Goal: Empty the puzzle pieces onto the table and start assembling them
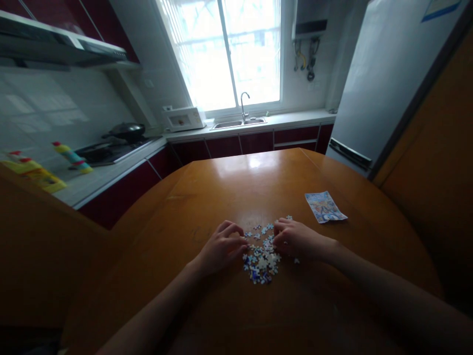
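Observation:
A loose heap of small blue and white jigsaw pieces [261,259] lies on the round wooden table [236,192] in front of me. My left hand [221,246] rests at the heap's left edge, fingers curled down onto the pieces. My right hand [295,239] sits at the heap's right edge, fingers also bent, with their tips among the pieces. Whether either hand pinches a piece is hidden by the fingers. A printed picture card [325,207] lies flat to the right, beyond my right hand.
A kitchen counter with a stove and wok [123,132], bottles [72,157] and a white microwave [184,119] runs along the left and back. A sink [238,123] sits under the window. A grey fridge [380,88] stands at the right.

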{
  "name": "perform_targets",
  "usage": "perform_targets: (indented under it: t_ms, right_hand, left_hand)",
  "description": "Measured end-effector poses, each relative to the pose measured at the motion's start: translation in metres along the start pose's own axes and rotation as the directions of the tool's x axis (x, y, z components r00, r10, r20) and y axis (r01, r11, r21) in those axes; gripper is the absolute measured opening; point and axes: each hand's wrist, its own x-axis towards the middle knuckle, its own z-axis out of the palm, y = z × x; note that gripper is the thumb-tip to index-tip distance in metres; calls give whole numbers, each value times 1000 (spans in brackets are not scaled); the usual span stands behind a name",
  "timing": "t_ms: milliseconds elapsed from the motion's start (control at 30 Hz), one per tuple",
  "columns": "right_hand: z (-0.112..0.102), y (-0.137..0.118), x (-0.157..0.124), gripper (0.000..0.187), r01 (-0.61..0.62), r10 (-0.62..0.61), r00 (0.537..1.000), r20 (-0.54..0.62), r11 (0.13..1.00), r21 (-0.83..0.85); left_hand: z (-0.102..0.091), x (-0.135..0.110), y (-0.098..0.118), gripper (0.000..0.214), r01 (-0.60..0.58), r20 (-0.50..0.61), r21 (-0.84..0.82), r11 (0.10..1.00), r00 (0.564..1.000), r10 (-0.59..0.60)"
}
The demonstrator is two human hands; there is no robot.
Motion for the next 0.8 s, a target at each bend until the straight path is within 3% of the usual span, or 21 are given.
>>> perform_targets:
  t_ms: [200, 367, 500, 633, 800]
  right_hand:
    - [13, 3, 7, 17, -10, 9, 1000, -29, 1000, -27]
    - [10, 8, 5, 19, 68, -68, 998, 4, 997, -38]
    - [3, 10, 1, 16, 125, -122, 991, 54, 990, -59]
    - [-3, 7, -1, 16, 89, -86, 994, 60, 995, -40]
    - [-9, 7, -3, 13, 9, -7, 997, 74, 1000, -22]
  left_hand:
    - [-3, 1, -2, 20, -1, -5, -7, 1000, 1000, 1]
    - [-4, 2, 3, 18, -17, -15, -64, 998, 1000, 16]
    - [1, 3, 21, 39, -34, 123, 5, 999, 992, 33]
    - [8, 3, 32, 50, -67, 233, 86, 994, 971, 45]
    - [8, 3, 28, 35, -64, 184, 129, 990, 982, 40]
